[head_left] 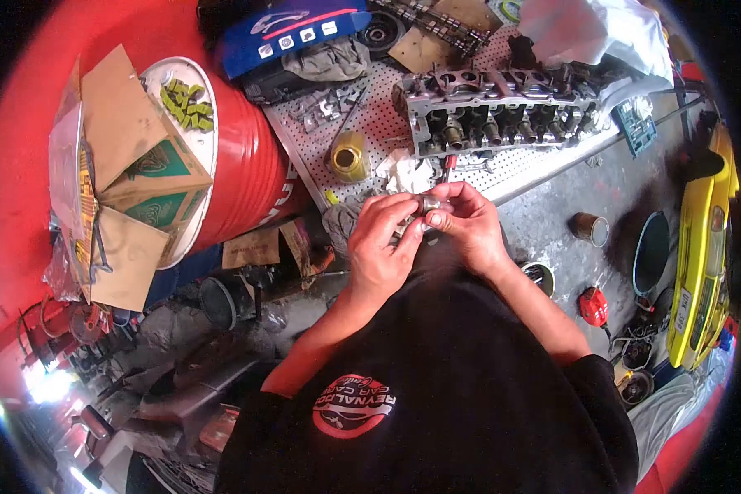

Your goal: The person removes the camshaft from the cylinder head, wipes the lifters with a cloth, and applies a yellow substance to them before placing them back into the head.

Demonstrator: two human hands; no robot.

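In front of my chest, both hands meet around a small shiny round metal part (428, 203). My left hand (383, 243) pinches it from the left, with fingers curled over it. From the other side, the thumb and fingers of my right hand (471, 229) press on it. My fingers hide much of its shape. Just beyond, an engine cylinder head (502, 103) lies on a perforated metal worktop (305, 140). Near my fingers are a red-handled tool (450, 165), a crumpled white tissue (407, 171) and a wrench (476, 166). A yellowish container (350, 156) stands left of them.
At left, a red drum (251, 136) carries an open cardboard box (119, 123) and yellow-green pieces (187, 104). Camshafts (436, 25) and a blue box (296, 25) lie at the back. To the right are a tin can (589, 229), a black bucket (650, 251) and a yellow car (704, 255).
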